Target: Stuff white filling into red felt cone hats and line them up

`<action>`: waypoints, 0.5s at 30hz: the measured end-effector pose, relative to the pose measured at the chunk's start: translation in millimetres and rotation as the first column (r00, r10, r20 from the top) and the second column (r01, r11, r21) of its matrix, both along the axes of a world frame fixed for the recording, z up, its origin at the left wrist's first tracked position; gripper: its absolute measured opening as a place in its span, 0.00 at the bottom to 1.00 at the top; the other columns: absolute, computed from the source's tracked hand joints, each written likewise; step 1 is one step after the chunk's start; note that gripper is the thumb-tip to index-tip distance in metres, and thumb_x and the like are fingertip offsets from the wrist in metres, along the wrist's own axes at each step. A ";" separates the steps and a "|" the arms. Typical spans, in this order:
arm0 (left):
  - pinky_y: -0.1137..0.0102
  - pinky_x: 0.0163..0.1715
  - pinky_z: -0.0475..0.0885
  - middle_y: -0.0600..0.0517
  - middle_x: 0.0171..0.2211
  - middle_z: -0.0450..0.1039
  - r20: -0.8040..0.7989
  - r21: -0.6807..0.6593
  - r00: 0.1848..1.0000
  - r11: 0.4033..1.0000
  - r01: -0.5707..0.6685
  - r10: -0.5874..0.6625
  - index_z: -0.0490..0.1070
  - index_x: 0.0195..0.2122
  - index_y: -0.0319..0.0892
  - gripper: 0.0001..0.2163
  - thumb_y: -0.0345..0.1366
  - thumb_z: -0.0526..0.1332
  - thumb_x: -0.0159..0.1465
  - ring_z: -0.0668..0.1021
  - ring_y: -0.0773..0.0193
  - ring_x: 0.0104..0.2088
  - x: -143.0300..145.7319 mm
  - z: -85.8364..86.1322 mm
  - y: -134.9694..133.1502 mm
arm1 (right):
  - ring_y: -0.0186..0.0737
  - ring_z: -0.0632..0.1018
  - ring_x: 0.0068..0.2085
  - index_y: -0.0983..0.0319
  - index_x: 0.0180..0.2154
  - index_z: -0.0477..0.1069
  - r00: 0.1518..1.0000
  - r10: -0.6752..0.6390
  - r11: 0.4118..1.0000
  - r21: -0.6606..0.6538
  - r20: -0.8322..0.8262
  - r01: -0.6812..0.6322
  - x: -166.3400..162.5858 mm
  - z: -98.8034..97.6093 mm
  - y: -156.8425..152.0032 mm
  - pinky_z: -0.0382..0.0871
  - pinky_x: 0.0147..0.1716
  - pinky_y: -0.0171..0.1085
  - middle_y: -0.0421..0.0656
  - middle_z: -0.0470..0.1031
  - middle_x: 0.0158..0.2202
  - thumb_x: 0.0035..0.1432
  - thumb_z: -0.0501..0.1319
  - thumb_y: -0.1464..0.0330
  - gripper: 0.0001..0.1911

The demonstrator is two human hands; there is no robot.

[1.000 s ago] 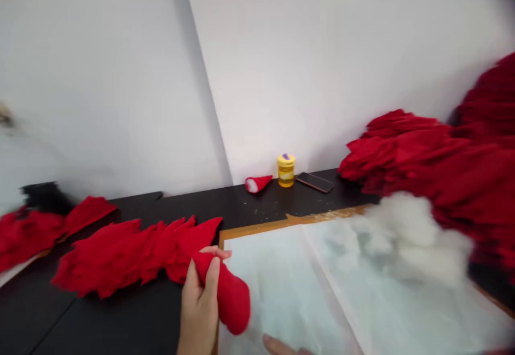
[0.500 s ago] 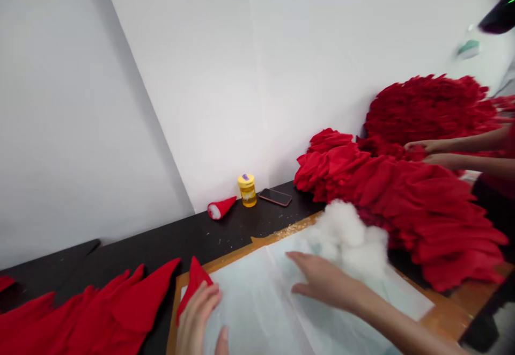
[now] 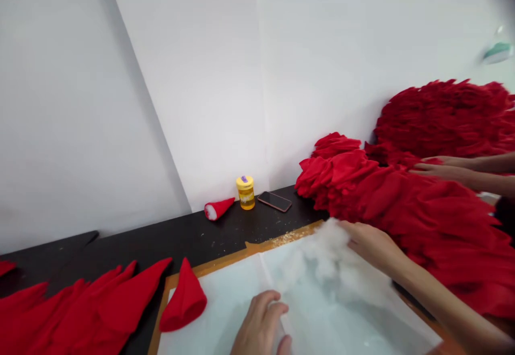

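Note:
My left hand rests low on the white paper sheet with its fingers curled under; nothing shows in them. A stuffed red felt cone lies loose just left of it, on the edge of the wooden board. My right hand reaches across to the pile of white stuffing, and its fingers close into the fluff at the pile's right side.
Flat red felt pieces lie at the lower left, and large red heaps fill the right. Another person's hands rest on those heaps. By the wall stand a small red cone, a yellow jar and a phone.
My left hand let go of the red cone, which now lies on the board, and moved right onto the sheet. My right hand travelled right to the stuffing and gripped it.

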State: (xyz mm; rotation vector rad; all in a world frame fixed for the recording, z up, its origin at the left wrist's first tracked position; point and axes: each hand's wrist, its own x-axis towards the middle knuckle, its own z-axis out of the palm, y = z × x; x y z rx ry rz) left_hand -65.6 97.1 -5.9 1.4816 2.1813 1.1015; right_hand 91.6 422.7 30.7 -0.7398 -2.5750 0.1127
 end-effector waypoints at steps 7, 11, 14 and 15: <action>0.53 0.60 0.66 0.37 0.58 0.70 0.096 0.039 0.992 0.996 0.082 -0.086 0.71 0.56 0.40 0.24 0.27 0.58 0.58 0.71 0.46 0.59 15.4 46.8 29.0 | 0.56 0.80 0.44 0.60 0.53 0.72 0.949 -0.117 0.989 -0.126 -0.292 0.083 6.8 47.6 0.3 0.72 0.46 0.49 0.52 0.79 0.44 0.55 0.54 0.69 0.24; 0.54 0.64 0.60 0.39 0.70 0.52 0.073 0.118 0.995 0.991 0.058 -0.067 0.53 0.69 0.40 0.36 0.32 0.62 0.60 0.60 0.45 0.67 14.6 57.9 70.6 | 0.55 0.81 0.45 0.59 0.47 0.75 0.926 -0.017 0.950 -0.294 -0.377 -0.102 -7.4 54.7 -19.8 0.72 0.49 0.49 0.49 0.81 0.44 0.51 0.56 0.68 0.21; 0.54 0.63 0.60 0.36 0.72 0.40 0.030 -0.016 0.999 0.999 0.035 -0.035 0.41 0.72 0.40 0.49 0.33 0.69 0.54 0.57 0.42 0.68 5.9 56.1 112.0 | 0.53 0.81 0.47 0.58 0.45 0.75 0.913 0.063 0.919 -0.333 -0.404 -0.210 -19.2 52.4 -39.6 0.74 0.49 0.47 0.47 0.82 0.45 0.52 0.56 0.67 0.17; 0.54 0.62 0.62 0.35 0.69 0.52 0.033 -0.044 0.999 0.998 0.044 -0.043 0.47 0.70 0.40 0.46 0.32 0.69 0.54 0.63 0.41 0.65 2.3 52.5 123.2 | 0.52 0.81 0.47 0.58 0.45 0.75 0.906 0.079 0.906 -0.348 -0.416 -0.239 -21.1 53.1 -44.4 0.74 0.48 0.46 0.47 0.82 0.45 0.53 0.56 0.66 0.17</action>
